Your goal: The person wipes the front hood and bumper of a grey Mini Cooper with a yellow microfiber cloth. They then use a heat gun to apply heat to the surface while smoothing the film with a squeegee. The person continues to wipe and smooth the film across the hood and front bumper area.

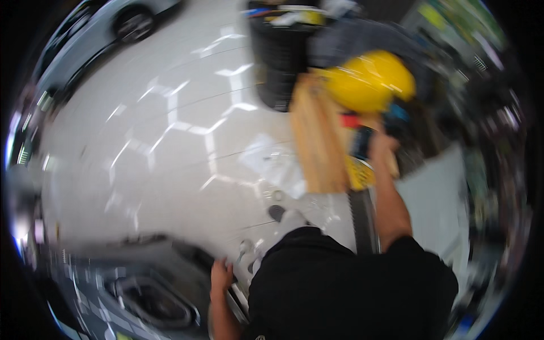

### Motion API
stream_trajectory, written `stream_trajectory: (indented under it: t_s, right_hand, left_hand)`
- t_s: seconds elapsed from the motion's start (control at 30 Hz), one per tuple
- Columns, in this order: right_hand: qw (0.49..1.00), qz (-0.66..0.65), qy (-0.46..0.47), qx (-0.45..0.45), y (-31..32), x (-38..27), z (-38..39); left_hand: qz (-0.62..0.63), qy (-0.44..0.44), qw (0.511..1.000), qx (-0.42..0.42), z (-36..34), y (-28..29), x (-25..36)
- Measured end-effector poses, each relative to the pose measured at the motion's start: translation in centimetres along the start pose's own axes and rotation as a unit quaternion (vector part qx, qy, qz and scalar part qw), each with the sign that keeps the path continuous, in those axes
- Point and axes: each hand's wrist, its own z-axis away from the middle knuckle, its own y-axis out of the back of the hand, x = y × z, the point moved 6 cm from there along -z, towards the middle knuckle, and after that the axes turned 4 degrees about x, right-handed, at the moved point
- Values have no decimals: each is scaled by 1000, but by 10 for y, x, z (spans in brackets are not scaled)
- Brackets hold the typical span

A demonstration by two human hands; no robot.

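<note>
My right hand reaches forward over a wooden bench on the right side. Its fingers are smeared by motion. Right beside it lies a dark, block-shaped object; whether the hand grips it or only touches it, I cannot make out. A teal and black object and a small red one are just beyond. Close to the hand on the near side is a yellow piece with dark marks. My left hand hangs low at my side near a dark grey car, its fingers blurred.
A large yellow rounded object sits at the bench's far end, with dark grey cloth behind. A black bin stands beyond the bench. White crumpled sheeting lies on the glossy floor. Another car is at the far left.
</note>
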Motion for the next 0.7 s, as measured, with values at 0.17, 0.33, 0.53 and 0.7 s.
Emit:
stream_trajectory:
  t_s: [0.17, 0.33, 0.53, 0.7]
  right_hand:
    - [992, 109, 13, -58, -11, 132, -123]
    - [973, 190, 50, -117, -32, 150, -125]
    - [964, 227, 81, -114, -10, 123, -67]
    - [947, 224, 97, -210, -27, 101, 53]
  left_hand:
    - [38, 101, 987, 116, -50, 147, 41]
    - [61, 173, 944, 274, 25, 169, -26]
    - [-82, 319, 784, 526, 189, 285, -163]
    - [-236, 460, 656, 550, 362, 357, -312]
